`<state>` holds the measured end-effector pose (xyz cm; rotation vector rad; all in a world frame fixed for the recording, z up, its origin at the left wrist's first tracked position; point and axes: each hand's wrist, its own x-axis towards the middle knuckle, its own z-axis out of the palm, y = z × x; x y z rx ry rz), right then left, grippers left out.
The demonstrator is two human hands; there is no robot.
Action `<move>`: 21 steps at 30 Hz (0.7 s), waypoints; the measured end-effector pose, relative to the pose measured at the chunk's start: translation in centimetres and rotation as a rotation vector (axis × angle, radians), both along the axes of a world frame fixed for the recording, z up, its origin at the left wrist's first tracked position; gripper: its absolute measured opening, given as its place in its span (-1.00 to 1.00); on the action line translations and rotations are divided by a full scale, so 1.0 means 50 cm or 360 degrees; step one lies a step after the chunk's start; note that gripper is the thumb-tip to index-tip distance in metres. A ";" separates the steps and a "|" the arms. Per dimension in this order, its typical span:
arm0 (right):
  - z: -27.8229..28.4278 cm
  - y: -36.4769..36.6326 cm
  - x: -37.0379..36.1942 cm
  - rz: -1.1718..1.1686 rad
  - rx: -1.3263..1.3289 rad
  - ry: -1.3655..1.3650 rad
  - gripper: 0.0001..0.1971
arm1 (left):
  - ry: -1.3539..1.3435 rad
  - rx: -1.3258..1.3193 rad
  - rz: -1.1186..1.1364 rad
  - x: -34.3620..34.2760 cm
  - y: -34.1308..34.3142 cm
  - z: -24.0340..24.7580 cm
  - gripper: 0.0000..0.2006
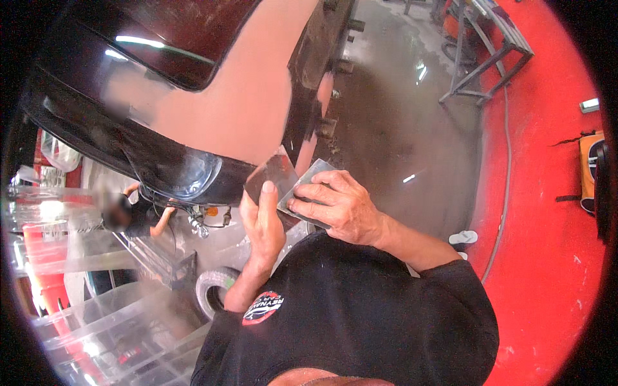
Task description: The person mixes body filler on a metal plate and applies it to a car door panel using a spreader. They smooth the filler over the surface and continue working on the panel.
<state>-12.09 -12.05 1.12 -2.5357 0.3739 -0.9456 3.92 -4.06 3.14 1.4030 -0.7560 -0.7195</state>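
In front of my chest, my left hand [261,222] holds a thin, dark, shiny rectangular plate [275,172], its thumb lying on the plate's face. My right hand [344,206] grips a grey flat rectangular plate [314,171], with the fingers bent over its top. The two plates are side by side, and their near edges meet or overlap; I cannot tell whether they touch. Just beyond them is a dark car body [145,145] with a broad coat of pinkish filler [248,96] on its corner and side.
Left of me, another person [138,212] reaches toward the car's lower edge. A tyre [215,289] stands near my left elbow, beside clear plastic sheeting [122,328]. To the right are a metal stand [483,58], a red floor area [541,225], a cable and an orange-black bag [589,170].
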 end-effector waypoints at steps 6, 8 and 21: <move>0.010 0.003 -0.044 0.0157 0.0072 0.0068 -0.55 | 0.0074 -0.0103 0.0334 0.021 0.002 0.016 -0.65; 0.021 0.001 -0.041 0.0207 0.0078 -0.0087 -0.49 | 0.0126 -0.0170 0.0431 0.010 -0.005 0.020 -0.65; -0.014 -0.070 -0.046 -0.0227 -0.0261 -0.0109 -0.53 | 0.1048 -0.0266 0.0088 0.019 -0.008 0.007 -0.69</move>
